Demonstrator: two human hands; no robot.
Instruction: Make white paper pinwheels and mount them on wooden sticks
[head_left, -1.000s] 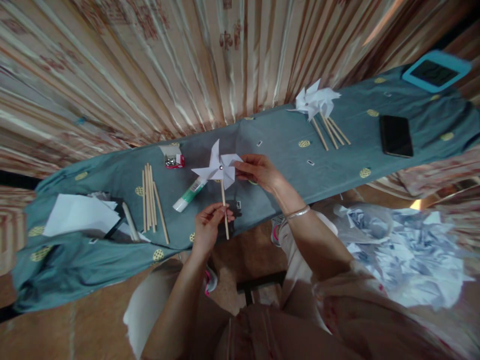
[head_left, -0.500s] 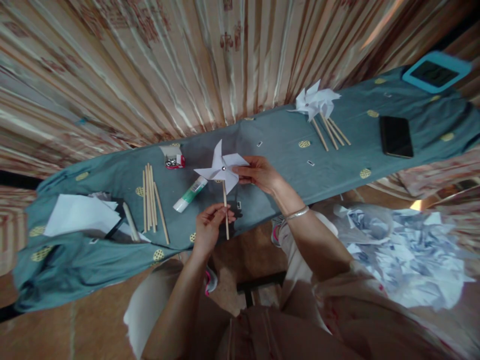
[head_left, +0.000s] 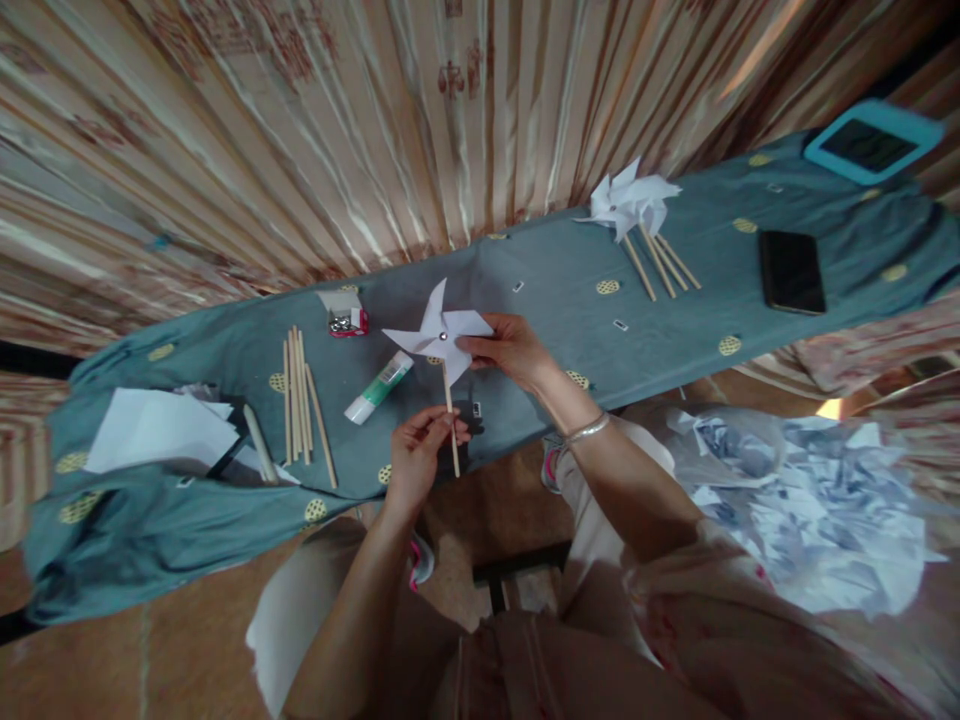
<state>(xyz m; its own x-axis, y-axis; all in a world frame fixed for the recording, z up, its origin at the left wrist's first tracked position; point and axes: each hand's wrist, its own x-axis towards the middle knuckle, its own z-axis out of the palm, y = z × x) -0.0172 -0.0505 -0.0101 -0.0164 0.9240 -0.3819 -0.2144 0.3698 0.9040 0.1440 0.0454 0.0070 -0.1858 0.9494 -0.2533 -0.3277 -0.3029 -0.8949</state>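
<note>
left hand [head_left: 418, 446], right hand [head_left: 514, 350] pinching

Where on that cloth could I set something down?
Between the right hand and the black phone, below the lying pinwheels; another patch lies between those and the held pinwheel. The left side is crowded: sticks, glue stick, box, paper.

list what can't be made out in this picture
All in the head view:
Top end of the held stick: hidden behind the white pinwheel.
Part of one blade: covered by the fingers of the right hand.
Print on the green-and-white tube: too small.
Reading on the blue-framed display: too dark and blurred.
</note>
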